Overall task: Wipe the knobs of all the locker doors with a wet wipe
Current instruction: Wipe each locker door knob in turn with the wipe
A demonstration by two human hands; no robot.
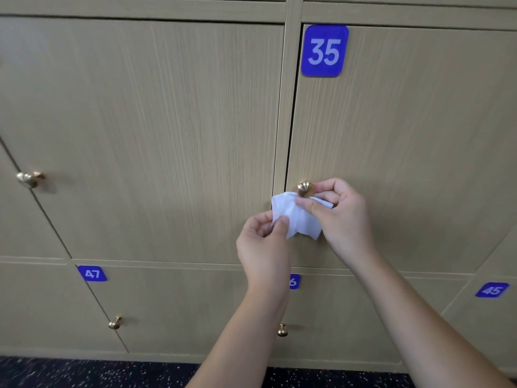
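Note:
A white wet wipe (296,217) hangs just under the round brass knob (304,188) of locker door 35 (405,141). My right hand (340,217) pinches the wipe's upper right part beside the knob, its fingers curled close to the knob's right side. My left hand (264,247) pinches the wipe's lower left corner between thumb and fingers. The top of the knob is uncovered. Other brass knobs show on the far left door (28,179) and on two bottom-row doors, one under label 47 (115,322) and one at the centre (282,330).
The lockers are light wood-grain doors with blue number labels 35 (324,51), 47 (92,273) and 45 (492,290). My left wrist partly hides another label. A dark speckled floor (84,373) runs along the bottom.

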